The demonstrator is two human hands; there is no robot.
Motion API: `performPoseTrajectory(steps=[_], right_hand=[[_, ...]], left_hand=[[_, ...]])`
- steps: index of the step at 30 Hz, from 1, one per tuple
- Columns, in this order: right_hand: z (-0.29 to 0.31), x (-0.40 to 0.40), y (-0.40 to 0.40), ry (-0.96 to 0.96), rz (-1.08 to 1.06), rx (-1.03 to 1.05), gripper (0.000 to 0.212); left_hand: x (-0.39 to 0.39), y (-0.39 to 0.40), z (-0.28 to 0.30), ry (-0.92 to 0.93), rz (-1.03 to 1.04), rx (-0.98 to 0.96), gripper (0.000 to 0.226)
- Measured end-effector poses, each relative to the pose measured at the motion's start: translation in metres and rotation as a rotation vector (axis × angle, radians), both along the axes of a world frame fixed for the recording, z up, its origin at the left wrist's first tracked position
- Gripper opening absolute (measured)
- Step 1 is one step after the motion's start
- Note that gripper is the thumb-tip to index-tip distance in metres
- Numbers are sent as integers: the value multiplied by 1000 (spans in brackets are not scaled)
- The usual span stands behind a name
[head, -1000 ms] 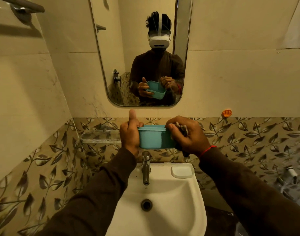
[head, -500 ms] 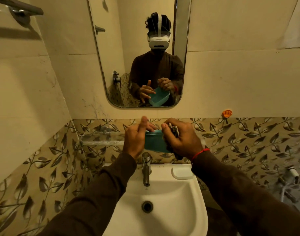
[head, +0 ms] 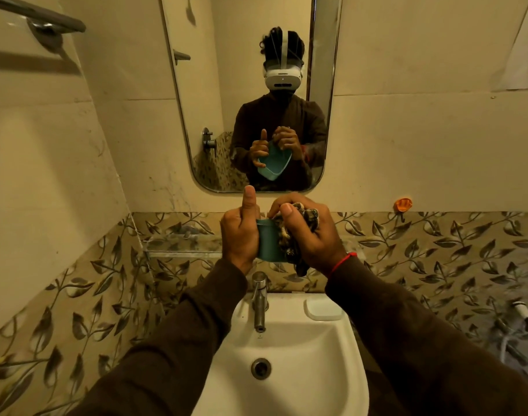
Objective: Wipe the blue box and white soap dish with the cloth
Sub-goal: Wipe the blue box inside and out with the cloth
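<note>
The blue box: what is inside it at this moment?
The right hand presses the cloth against the blue box, held by the left hand. The mirror shows only its outside, so the inside stays hidden.

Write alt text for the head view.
Above a white ceramic sink, the left hand grips a blue plastic box while the right hand presses a bunched patterned cloth against it. A white rounded soap dish sits on the sink rim, right of the steel tap.
</note>
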State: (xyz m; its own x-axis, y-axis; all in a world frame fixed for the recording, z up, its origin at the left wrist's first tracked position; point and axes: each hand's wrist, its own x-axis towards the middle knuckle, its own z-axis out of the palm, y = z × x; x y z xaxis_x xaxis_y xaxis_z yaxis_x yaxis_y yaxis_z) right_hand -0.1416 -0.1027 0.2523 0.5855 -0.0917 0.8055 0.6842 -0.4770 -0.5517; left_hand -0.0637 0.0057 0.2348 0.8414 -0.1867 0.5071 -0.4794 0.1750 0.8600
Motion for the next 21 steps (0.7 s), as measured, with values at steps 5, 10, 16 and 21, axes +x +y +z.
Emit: performPoseTrajectory(steps=[5, 10, 16, 21], right_hand=[[-7, -3, -3, -1, 34, 122, 30], [0, -7, 0, -27, 78, 162, 31], [6, -10, 2, -15, 206, 351, 27], [6, -15, -6, -37, 152, 348, 25]], left_hand=[[3, 4, -5, 114, -49, -48, 58], [-1, 5, -3, 357, -240, -144, 61], [1, 10, -4, 529, -362, -235, 61], [7, 25, 1, 670, -591, -338, 65]])
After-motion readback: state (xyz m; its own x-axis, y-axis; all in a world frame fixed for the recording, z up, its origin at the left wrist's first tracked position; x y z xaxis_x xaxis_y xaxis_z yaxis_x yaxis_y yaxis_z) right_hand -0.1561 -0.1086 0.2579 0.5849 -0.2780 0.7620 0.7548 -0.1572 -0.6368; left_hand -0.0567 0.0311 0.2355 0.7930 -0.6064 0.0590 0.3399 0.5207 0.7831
